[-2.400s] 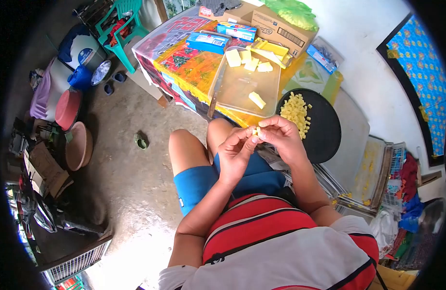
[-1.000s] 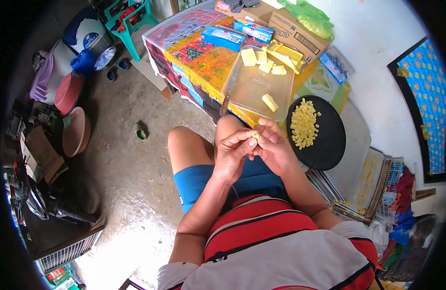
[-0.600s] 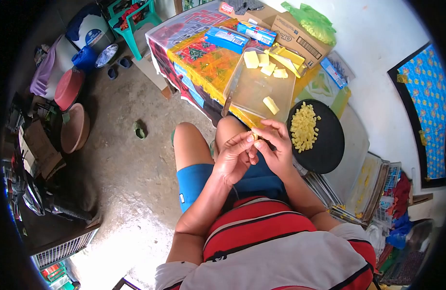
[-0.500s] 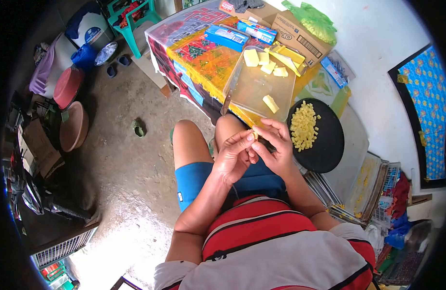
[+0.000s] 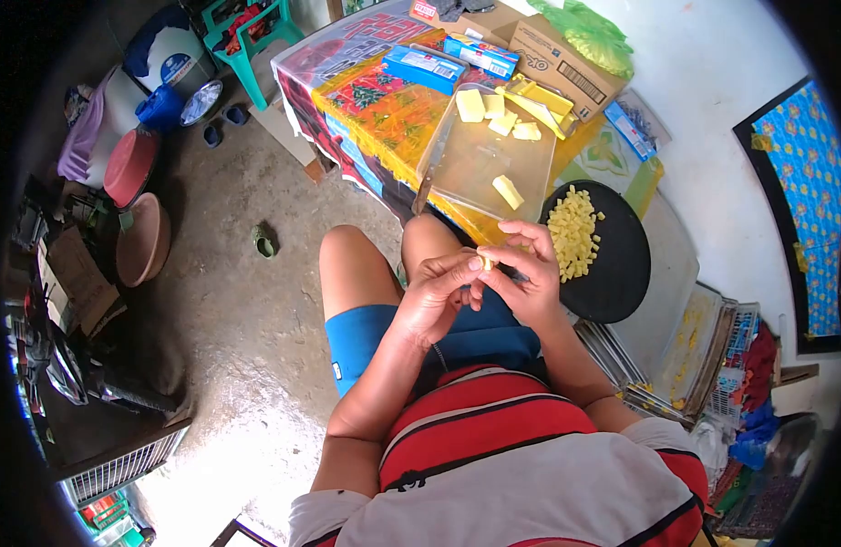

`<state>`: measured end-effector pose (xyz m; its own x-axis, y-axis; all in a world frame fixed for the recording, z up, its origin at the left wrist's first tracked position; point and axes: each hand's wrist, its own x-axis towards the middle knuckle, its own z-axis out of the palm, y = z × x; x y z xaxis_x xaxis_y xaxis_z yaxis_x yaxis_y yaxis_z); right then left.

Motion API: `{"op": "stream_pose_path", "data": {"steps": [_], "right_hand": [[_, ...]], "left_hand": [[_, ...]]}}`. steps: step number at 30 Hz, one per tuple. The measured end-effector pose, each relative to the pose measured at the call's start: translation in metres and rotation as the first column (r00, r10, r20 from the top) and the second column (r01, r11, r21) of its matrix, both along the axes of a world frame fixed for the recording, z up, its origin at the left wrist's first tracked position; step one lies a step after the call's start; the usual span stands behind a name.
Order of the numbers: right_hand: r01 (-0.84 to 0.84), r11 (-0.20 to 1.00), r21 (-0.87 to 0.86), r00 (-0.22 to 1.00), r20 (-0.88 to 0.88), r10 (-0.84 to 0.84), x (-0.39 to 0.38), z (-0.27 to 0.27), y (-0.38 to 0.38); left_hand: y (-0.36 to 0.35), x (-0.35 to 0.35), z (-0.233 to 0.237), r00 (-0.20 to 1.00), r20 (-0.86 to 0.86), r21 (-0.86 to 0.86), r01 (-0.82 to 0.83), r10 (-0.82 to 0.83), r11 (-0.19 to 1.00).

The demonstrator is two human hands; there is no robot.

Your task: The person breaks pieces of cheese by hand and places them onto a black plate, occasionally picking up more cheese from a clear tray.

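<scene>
Over my lap, my left hand (image 5: pixel 441 294) has its thumb and fingers closed on a small yellow piece (image 5: pixel 487 263). My right hand (image 5: pixel 530 278) pinches the same piece from the other side; the fingers partly cover it. Just beyond the hands lies a clear rectangular tray (image 5: pixel 470 164) with several yellow blocks that look like cheese (image 5: pixel 470 106) and a single cheese stick (image 5: pixel 508 191). A knife (image 5: pixel 422 195) rests at the tray's left edge. Right of my right hand, a round black pan (image 5: pixel 621 264) holds many small yellow cubes (image 5: pixel 573 232).
Blue boxes (image 5: pixel 424 68), yellow wrappers (image 5: pixel 543 102), a cardboard box (image 5: pixel 552 68) and a green plastic bag (image 5: pixel 584 38) stand at the table's back. Stacked trays (image 5: pixel 685 351) are at the right. Basins (image 5: pixel 142 239) and a green chair (image 5: pixel 261 41) are on the left.
My hands have shifted slightly, and the fingertips have come closer together around the small yellow piece. The view has moved a little; the blocks and cubes look the same.
</scene>
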<state>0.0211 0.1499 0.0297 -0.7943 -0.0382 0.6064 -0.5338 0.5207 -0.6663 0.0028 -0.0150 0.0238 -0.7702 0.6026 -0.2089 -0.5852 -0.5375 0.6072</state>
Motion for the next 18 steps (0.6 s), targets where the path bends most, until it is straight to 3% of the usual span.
{"op": "stream_pose_path", "data": {"steps": [6, 9, 12, 15, 18], "right_hand": [[-0.085, 0.991, 0.099, 0.996, 0.042, 0.081, 0.002, 0.021, 0.002], [-0.125, 0.983, -0.133, 0.969, 0.195, 0.149, 0.009, 0.018, 0.002], [-0.166, 0.986, 0.022, 0.983, 0.078, 0.164, 0.004, 0.013, 0.007], [-0.167, 0.986, 0.009, 0.983, 0.083, 0.166, 0.005, 0.014, 0.009], [-0.156, 0.988, -0.020, 0.981, 0.113, 0.157, 0.005, 0.011, 0.006]], "left_hand": [[0.001, 0.002, 0.001, 0.996, -0.020, -0.087, -0.090, 0.089, 0.992], [-0.001, 0.001, -0.003, 0.995, -0.083, -0.098, -0.064, 0.056, 0.993], [0.000, 0.003, -0.002, 0.995, -0.097, -0.080, -0.018, 0.011, 0.997], [-0.002, 0.003, -0.005, 0.998, 0.046, 0.050, 0.031, -0.034, 0.998], [-0.001, 0.002, -0.005, 0.999, 0.010, 0.051, 0.034, -0.034, 0.998]]}}
